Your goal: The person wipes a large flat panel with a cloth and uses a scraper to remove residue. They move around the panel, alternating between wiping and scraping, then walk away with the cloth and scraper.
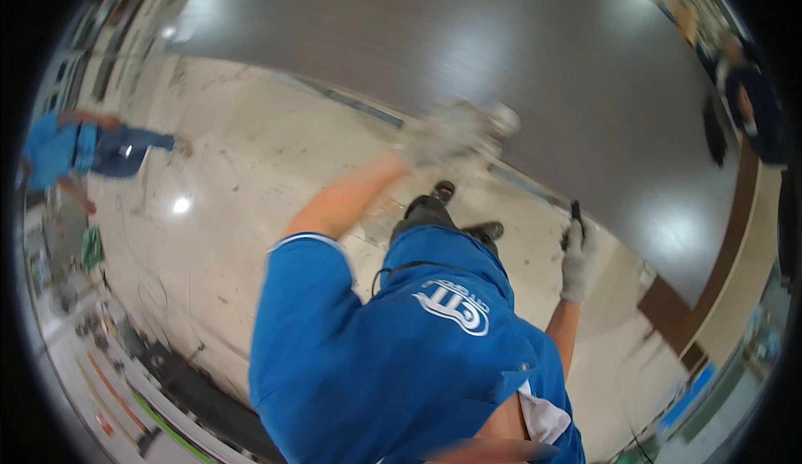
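My left hand (443, 136), in a pale grey glove, reaches over the near edge of a large dark brown board (468, 38). Motion smears its fingers. A rounded pale shape (503, 120) shows at its far side, and I cannot tell whether it is a held thing or part of the glove. My right hand (576, 259), gloved too, hangs lower down at my right side, beside the board's edge. Its fingers are closed around a slim black tool (575, 211) that points away from me; the exact kind is too blurred to tell.
A grey strip (359, 106) runs along the board's near edge. My shoes (444, 190) stand on a scuffed, pale floor (242, 172). A person in blue (63, 151) is at the left; another in dark clothes (752, 105) is at the far right. Cables and equipment (184, 389) lie lower left.
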The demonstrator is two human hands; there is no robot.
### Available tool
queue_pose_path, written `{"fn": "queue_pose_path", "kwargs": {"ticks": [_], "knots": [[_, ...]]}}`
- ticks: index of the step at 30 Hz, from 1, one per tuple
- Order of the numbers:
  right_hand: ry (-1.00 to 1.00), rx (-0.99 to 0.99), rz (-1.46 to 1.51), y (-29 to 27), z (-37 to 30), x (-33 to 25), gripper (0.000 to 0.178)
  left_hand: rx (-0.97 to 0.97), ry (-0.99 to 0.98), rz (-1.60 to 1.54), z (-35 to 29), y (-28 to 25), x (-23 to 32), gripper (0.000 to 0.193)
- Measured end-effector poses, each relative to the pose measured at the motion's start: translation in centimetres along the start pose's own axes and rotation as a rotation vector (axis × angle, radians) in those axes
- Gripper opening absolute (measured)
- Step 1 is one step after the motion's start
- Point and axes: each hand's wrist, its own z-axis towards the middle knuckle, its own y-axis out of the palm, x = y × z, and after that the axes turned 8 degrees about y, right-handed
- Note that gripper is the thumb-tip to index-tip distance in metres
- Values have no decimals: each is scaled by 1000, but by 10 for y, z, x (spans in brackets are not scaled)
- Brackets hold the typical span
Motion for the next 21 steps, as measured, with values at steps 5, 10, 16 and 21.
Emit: {"fn": "queue_pose_path", "kwargs": {"ticks": [5, 10, 16, 21], "knots": [[-3, 262, -96, -22, -21, 32, 23, 97, -36, 211, -81, -65, -61, 51], [200, 387, -4, -36, -46, 84, 25, -101, 62, 220, -23, -19, -19, 54], [293, 437, 196, -46, -49, 115, 24, 18, 246, 149, 114, 70, 91, 47], [257, 678, 16, -76, -55, 119, 23, -209, 532, -143, 249, 114, 214, 27]]}}
